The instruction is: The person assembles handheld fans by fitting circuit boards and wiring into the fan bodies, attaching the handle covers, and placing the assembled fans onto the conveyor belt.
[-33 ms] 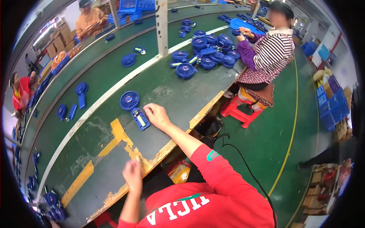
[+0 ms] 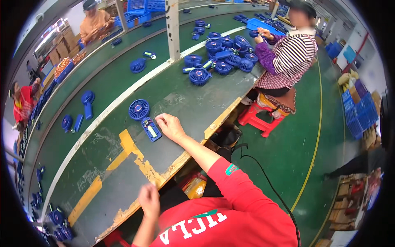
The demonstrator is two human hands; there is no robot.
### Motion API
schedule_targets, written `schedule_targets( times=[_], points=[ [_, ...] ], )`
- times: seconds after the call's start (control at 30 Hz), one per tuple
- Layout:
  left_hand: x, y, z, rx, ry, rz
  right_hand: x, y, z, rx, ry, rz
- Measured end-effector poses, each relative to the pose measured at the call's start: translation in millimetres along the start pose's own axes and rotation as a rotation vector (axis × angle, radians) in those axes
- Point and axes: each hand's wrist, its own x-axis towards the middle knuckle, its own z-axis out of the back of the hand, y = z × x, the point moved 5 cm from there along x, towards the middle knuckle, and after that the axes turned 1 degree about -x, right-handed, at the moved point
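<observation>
A blue handheld fan lies on the dark green bench in front of me. Its handle is uncovered, showing a pale green battery cell and small parts inside. My right hand rests just right of the handle, thumb and fingers pinched together; whatever they may hold is too small to make out. Close to my body, my left hand hovers over the bench's near edge. Its fingers are curled closed and slightly blurred, and their contents, if any, are hidden.
Several blue fans are heaped at the bench's right, before a seated co-worker in a striped top. Beyond the white strip, a green conveyor carries more fans. A metal post stands at the strip. Worn yellow tape marks the bench.
My left hand has shifted slightly right and down toward me. My right hand and the fan stay nearly where they were.
</observation>
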Motion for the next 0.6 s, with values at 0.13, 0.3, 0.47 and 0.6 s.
schedule_targets(
  times=[0.13,0.3,0.47,0.6],
  points=[
    [-108,22,18,0.106,0.143,-0.112,-46,9,28,0.272,0.039,-0.197],
    [-188,152,34,0.246,-0.080,0.260,-119,33,66,0.423,0.226,-0.433],
    [-190,193,28,0.241,0.277,0.508,-173,8,115,0.454,0.198,-0.657],
    [-194,214,28,0.236,0.509,0.718,-201,-9,158,0.442,0.030,-0.760]
  ],
)
